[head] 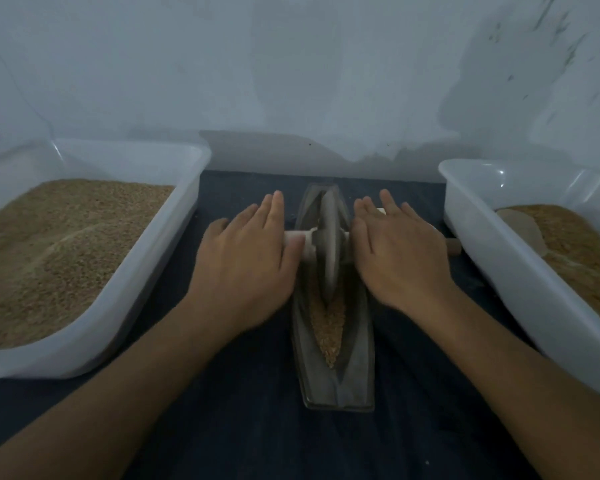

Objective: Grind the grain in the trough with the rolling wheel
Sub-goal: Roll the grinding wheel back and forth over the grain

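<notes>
Dark blue cloth (250, 427) covered the work surface, with a pale, smudged wall (291, 71) rising close behind it; in the middle lay a long, narrow, boat-shaped grey metal trough (359, 341), its length running away from the person; tan grain (328, 323) filled the near half of its groove. A grey metal disc wheel (328, 237) stood upright in the trough, towards its far half, its lower edge down in the grain; a pale wooden axle (300, 241) ran through its hub, crosswise to the trough. The left hand (246, 258) lay flat on the axle left of the wheel, fingers straight and pointing to the wall, not curled around it; the right hand (399, 251) rested likewise on the right side, fingers extended, the axle's brown end (453, 247) showing beyond it. Left of the trough sat a white rectangular plastic tub (174, 251) heaped with brown grain; on the right stood a second white plastic tub (471, 216), also holding brown grain, with a pale flat piece I could not identify lying in it.
</notes>
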Motion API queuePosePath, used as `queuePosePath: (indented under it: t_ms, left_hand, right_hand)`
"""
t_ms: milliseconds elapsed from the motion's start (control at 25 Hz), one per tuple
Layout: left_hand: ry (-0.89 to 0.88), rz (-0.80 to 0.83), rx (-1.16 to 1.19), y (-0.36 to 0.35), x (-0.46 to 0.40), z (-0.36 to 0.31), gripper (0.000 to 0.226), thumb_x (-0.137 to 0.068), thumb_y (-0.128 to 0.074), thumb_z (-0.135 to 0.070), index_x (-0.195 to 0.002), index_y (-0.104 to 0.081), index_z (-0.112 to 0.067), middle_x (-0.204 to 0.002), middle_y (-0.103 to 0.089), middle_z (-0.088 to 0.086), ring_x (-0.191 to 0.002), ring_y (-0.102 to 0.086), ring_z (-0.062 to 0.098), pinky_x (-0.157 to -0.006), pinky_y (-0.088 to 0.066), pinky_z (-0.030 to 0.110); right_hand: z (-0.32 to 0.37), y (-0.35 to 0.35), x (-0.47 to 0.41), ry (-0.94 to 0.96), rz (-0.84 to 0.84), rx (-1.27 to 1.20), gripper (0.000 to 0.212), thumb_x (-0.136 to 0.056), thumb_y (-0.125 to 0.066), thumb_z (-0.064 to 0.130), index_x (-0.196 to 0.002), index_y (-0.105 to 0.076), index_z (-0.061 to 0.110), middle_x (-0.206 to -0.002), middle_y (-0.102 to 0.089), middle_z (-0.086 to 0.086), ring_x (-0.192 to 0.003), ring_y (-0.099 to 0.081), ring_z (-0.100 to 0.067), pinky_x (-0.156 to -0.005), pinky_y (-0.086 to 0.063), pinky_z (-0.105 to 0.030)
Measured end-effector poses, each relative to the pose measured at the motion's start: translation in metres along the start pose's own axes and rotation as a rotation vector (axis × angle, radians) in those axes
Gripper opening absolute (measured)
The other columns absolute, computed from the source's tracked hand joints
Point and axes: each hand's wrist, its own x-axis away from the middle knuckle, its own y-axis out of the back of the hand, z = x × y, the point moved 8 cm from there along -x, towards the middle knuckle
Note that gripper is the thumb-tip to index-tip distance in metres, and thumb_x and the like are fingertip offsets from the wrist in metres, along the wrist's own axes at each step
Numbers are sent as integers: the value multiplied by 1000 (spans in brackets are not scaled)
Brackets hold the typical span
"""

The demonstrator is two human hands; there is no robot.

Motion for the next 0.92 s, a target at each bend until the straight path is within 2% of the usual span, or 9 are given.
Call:
queuePosePath:
  t_ms: [120,200,280,400,640,720,800,840,920]
  left_hand:
    - [78,61,0,-12,-69,6,72,-109,-14,-54,-162,-34,-10,-167,-40,11,-149,-44,28,-113,-39,53]
    - [122,58,-70,-13,-95,8,63,-108,-13,-51,-139,-55,-15,-145,-60,14,-128,-58,35,-93,-42,52]
    - [101,22,-128,-11,-87,5,60,-107,-11,-49,-128,-58,-18,-133,-66,12,-117,-63,35,-84,-42,49]
    - [31,-107,-68,-1,-27,-1,71,-110,-13,-54,-157,-43,-10,-156,-54,9,-138,-56,26,-102,-47,50]
    - [25,-38,-20,2,-4,1,75,-109,-12,-57,-164,-33,-10,-161,-50,8,-143,-52,23,-108,-48,49]
    - [61,8,-52,-2,-41,1,70,-109,-12,-53,-161,-36,-13,-157,-53,9,-139,-54,29,-102,-45,51]
    - [63,39,-120,-7,-77,1,58,-107,-9,-45,-136,-53,-20,-134,-65,12,-117,-63,38,-80,-41,50]
    - [41,43,-163,-8,-88,0,46,-107,-10,-40,-117,-52,-23,-120,-66,12,-104,-64,40,-72,-36,47]
    - [-6,41,-186,-12,-88,0,26,-109,-16,-34,-99,-38,-26,-106,-62,10,-84,-60,40,-65,-32,45]
  right_hand:
    - [-26,-15,-58,-168,81,-23,52,-108,-18,36,-111,-66,15,-143,-57,-15,-134,-49,-33,-92,-39,-41]
    - [-32,-14,-76,-222,63,-10,42,-108,-24,34,-90,-59,19,-123,-62,-17,-116,-57,-36,-79,-33,-39]
    - [-27,-16,-64,-168,32,20,43,-109,-23,33,-92,-60,18,-122,-63,-14,-123,-56,-37,-81,-35,-39]
    - [-16,-10,-9,-91,-30,-42,62,-109,-14,40,-141,-60,12,-154,-52,-10,-147,-41,-31,-113,-38,-47]
    - [-1,-2,-3,-27,7,8,68,-107,-9,42,-150,-53,13,-159,-47,-7,-153,-33,-26,-122,-29,-46]
    - [-11,-8,-32,-82,49,-11,59,-110,-16,38,-135,-63,11,-154,-52,-12,-149,-37,-32,-113,-35,-47]
    - [-21,-12,-61,-147,49,14,47,-109,-22,34,-98,-63,14,-116,-62,-15,-127,-53,-37,-86,-38,-42]
    - [-24,-10,-71,-170,23,38,45,-107,-24,35,-89,-59,15,-99,-56,-12,-115,-57,-37,-78,-35,-40]
    - [-23,-9,-77,-161,-27,81,50,-106,-25,37,-90,-65,12,-97,-58,-13,-111,-58,-37,-78,-38,-41]
